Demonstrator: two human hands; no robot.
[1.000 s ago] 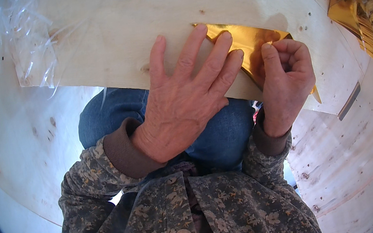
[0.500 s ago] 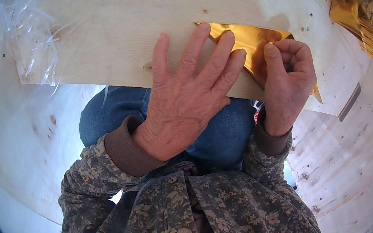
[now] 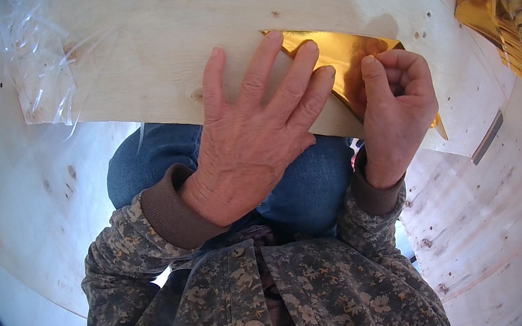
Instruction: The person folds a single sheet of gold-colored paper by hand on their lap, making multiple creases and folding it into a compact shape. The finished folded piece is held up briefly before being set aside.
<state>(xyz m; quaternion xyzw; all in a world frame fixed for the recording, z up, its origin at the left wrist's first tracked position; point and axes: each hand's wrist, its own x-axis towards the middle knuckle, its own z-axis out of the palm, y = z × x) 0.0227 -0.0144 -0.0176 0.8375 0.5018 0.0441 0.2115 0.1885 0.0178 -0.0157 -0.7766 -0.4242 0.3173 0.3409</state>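
A shiny gold foil sheet with pointed corners lies on the pale wooden board, near the board's front edge. My left hand is open, its fingers spread, and the fingertips rest on the foil's left part and the wood beside it. On the foil's right part, my right hand is closed in a pinch, thumb against forefinger, on the foil. The exact spot between those fingertips is hidden. Under the right hand, a narrow pointed tip of foil sticks out past the wrist side.
Clear plastic strips lie in a loose tangle on the board's left end. At the far right is a heap of gold foil cut into fringes. A dark metal strip sits at the board's right edge. My knees in blue jeans are below the board.
The whole view has shifted slightly, so the board, foil and hands appear a little further left. Both hands keep nearly the same pose on the foil.
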